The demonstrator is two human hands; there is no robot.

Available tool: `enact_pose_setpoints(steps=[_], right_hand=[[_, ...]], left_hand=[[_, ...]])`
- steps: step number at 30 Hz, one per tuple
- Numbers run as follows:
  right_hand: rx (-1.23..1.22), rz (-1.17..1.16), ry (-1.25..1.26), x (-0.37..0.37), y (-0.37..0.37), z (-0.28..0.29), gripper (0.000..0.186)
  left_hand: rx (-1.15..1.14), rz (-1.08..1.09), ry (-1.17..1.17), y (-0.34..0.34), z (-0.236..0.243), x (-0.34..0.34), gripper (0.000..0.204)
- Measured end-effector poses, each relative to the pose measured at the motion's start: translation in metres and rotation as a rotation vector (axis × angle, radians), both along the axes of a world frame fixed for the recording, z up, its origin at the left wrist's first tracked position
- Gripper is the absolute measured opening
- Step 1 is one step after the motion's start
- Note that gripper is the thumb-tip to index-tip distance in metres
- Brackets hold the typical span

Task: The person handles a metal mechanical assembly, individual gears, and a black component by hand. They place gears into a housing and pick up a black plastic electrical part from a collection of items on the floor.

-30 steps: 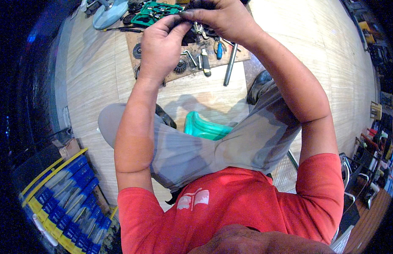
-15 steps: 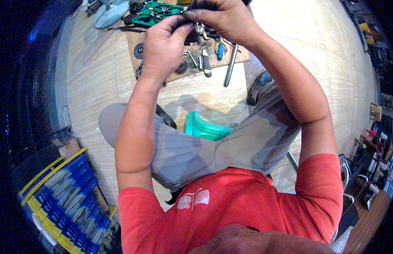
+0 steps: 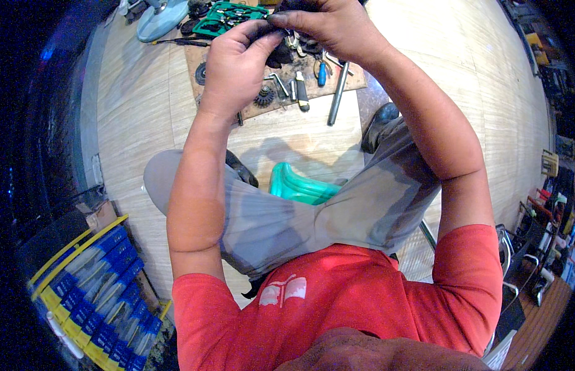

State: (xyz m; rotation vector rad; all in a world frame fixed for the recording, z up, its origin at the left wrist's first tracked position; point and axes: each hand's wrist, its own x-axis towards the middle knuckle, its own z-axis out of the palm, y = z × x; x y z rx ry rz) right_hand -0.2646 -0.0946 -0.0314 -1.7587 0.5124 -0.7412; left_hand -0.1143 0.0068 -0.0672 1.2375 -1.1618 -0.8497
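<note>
Hands are kept closed together, left hand (image 3: 235, 65) and right hand (image 3: 327, 25), on a small dark part (image 3: 281, 54), barely shifted above the tool board (image 3: 281, 99).

The left hand (image 3: 238, 68) has curled its fingers closer round the small dark part (image 3: 281, 52) above the board (image 3: 238, 111); the right hand (image 3: 327, 28) has shifted slightly.
</note>
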Motion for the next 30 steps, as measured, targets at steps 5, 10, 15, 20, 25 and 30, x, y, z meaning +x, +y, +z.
enact_pose_setpoints(steps=[5,10,15,20,25,30], right_hand=[[-0.065,-0.058,0.015,0.0034,0.0006,-0.0058,0.009],[0.030,-0.008,-0.059,0.0022,-0.0017,-0.0090,0.010],[0.039,-0.004,-0.021,0.0024,-0.0013,-0.0092,0.011],[-0.009,-0.093,0.059,0.0021,0.0021,-0.0050,0.010],[0.062,-0.053,0.052,0.0019,0.0023,-0.0017,0.011],[0.097,-0.010,0.052,0.0006,-0.0006,-0.0014,0.011]], left_hand=[[0.032,0.021,-0.003,-0.0004,0.0015,-0.0034,0.017],[0.051,0.006,0.049,0.0006,0.0031,-0.0012,0.017],[0.093,-0.032,0.157,-0.0005,0.0027,-0.0006,0.018],[0.127,0.031,-0.020,0.0002,0.0019,-0.0039,0.019],[0.092,0.029,-0.014,-0.0004,0.0015,-0.0018,0.018],[0.077,-0.053,-0.048,0.0018,0.0031,0.0017,0.020]])
